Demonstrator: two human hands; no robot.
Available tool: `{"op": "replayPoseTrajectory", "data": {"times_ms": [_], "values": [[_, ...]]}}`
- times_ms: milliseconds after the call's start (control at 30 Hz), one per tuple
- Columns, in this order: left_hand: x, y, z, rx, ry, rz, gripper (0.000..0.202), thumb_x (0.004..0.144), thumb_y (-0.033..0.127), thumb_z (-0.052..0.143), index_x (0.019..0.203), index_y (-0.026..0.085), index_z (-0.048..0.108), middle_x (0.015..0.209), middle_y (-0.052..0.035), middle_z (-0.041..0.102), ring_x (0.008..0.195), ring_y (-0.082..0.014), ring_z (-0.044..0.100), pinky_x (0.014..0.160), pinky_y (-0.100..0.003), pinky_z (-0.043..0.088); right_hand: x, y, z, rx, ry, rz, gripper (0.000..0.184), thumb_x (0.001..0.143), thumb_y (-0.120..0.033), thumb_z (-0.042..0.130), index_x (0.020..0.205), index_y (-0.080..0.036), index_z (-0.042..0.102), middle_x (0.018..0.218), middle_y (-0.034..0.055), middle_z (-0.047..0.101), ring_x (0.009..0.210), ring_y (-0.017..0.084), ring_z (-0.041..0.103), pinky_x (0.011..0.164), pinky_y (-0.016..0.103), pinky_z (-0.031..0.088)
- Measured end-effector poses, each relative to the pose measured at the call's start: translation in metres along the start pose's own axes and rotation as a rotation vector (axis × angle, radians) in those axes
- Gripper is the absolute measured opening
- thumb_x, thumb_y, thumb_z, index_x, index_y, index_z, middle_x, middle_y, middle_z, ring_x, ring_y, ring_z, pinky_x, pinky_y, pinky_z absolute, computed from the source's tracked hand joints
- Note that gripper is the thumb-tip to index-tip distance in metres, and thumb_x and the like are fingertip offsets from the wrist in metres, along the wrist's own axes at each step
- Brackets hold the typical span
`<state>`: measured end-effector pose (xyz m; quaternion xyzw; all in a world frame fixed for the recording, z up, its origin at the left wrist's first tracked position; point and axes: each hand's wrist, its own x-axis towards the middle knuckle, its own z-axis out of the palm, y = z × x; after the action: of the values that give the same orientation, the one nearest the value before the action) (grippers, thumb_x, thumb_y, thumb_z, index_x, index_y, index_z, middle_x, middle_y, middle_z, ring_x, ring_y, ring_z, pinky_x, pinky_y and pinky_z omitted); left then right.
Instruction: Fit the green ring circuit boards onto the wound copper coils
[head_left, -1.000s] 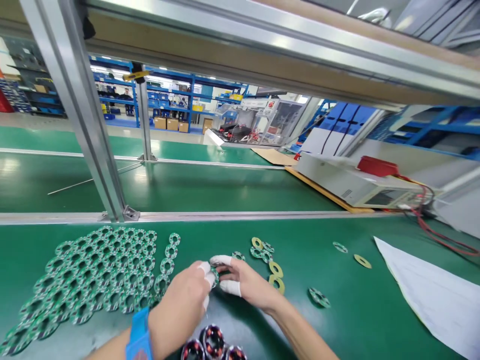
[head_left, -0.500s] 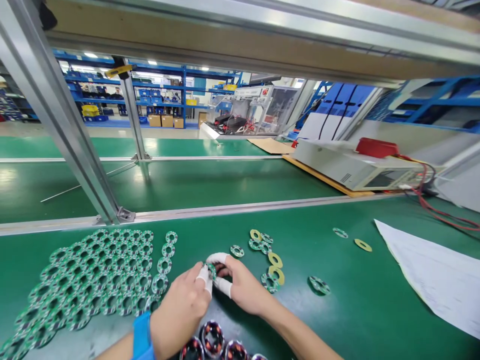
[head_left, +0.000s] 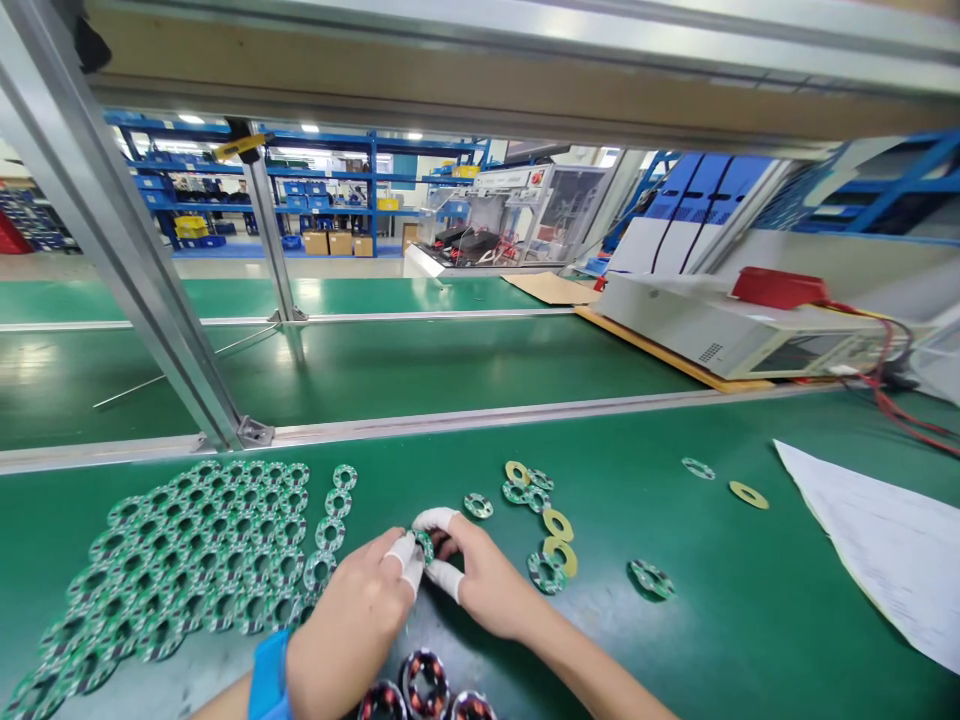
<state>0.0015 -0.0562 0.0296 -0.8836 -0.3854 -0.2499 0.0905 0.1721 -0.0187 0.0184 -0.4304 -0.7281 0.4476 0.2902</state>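
- Green ring-shaped circuit board [head_left: 424, 546] is pinched between both hands just above the green bench mat [head_left: 675, 640], near its front edge and left of centre.
- Left hand [head_left: 352, 620], with a blue wristband [head_left: 268, 675], is curled nearly closed, and its white-capped fingertips [head_left: 405, 553] grip the ring's left side.
- Right hand [head_left: 487, 585] is likewise closed in a pinch. Its capped forefinger arches over the ring and its capped thumb presses from below.
- Copper-wound round coil cores [head_left: 424, 685] lie on the mat just below the two wrists, at the frame's bottom edge.
- Large sheet of joined green ring boards [head_left: 187, 560] spreads to the left, its nearest rings just beside the left knuckles.
- Loose green rings [head_left: 478, 505] and flat yellow washers [head_left: 559, 523] are scattered near the right hand. The closest green one lies just right of the wrist, and two more pieces sit well apart towards the right.
- Bare mat lies open between those loose pieces and a white printed paper sheet [head_left: 885, 545], which runs off the right edge.
- Aluminium rail [head_left: 480, 420] bounds the mat's far side, with a slanted aluminium post [head_left: 127, 250] bolted to it at left.
- Beyond the rail, a white instrument case [head_left: 720, 335] with red leads [head_left: 900, 410] sits on a second green surface.
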Motion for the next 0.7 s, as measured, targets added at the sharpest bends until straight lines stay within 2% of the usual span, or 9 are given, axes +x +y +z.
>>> {"op": "replayPoseTrajectory", "data": {"times_ms": [100,200,300,533,633,700], "values": [[0.003,-0.003,-0.002,-0.101,-0.058,-0.093,0.028,0.07,-0.001,0.044,0.078,0.014,0.066,0.088,-0.0091,0.068,0.085,-0.022,0.064,0.078,-0.034,0.057,-0.001,-0.001,0.0,-0.012,0.006,-0.006,0.037,0.067,-0.003,0.051,0.101,-0.016,0.055,0.094,0.0061,0.057,0.08,0.018,0.054,0.074,0.032,0.047],[0.005,-0.01,-0.006,-0.141,-0.037,-0.136,0.029,0.072,0.003,0.045,0.086,0.016,0.066,0.096,-0.0086,0.067,0.089,-0.0224,0.063,0.08,-0.036,0.056,-0.003,-0.003,-0.001,-0.007,-0.001,-0.002,0.038,0.068,-0.003,0.052,0.103,-0.015,0.055,0.096,0.0066,0.057,0.081,0.018,0.054,0.075,0.033,0.047],[0.005,-0.017,-0.009,-0.108,0.005,-0.147,0.038,0.073,0.002,0.04,0.097,0.017,0.065,0.099,-0.0085,0.067,0.095,-0.0227,0.062,0.083,-0.037,0.055,-0.003,-0.005,-0.002,-0.01,-0.003,0.013,0.038,0.069,-0.004,0.053,0.106,-0.014,0.055,0.097,0.0074,0.056,0.081,0.018,0.053,0.076,0.033,0.047],[-0.009,-0.013,0.005,0.012,-0.047,-0.111,0.044,0.071,-0.004,0.033,0.095,0.013,0.066,0.097,-0.0109,0.067,0.101,-0.0243,0.059,0.085,-0.039,0.053,-0.003,-0.003,-0.003,-0.003,-0.003,0.008,0.038,0.068,-0.006,0.054,0.106,-0.013,0.057,0.096,0.008,0.057,0.081,0.018,0.054,0.075,0.034,0.047],[-0.009,-0.011,0.004,0.002,-0.087,-0.183,0.036,0.076,0.004,0.041,0.103,0.013,0.064,0.102,-0.0112,0.065,0.101,-0.0257,0.058,0.087,-0.042,0.051,-0.003,-0.005,-0.006,0.009,-0.027,0.008,0.042,0.066,-0.008,0.057,0.108,-0.013,0.057,0.096,0.0074,0.058,0.08,0.018,0.054,0.075,0.033,0.047],[-0.004,-0.011,-0.001,-0.048,-0.178,-0.277,0.033,0.076,0.014,0.052,0.107,0.013,0.062,0.104,-0.0114,0.064,0.1,-0.0268,0.058,0.088,-0.043,0.049,-0.002,-0.006,-0.007,0.042,-0.042,0.01,0.045,0.066,-0.013,0.062,0.111,-0.013,0.057,0.097,0.0077,0.059,0.081,0.019,0.055,0.075,0.033,0.048]]}}
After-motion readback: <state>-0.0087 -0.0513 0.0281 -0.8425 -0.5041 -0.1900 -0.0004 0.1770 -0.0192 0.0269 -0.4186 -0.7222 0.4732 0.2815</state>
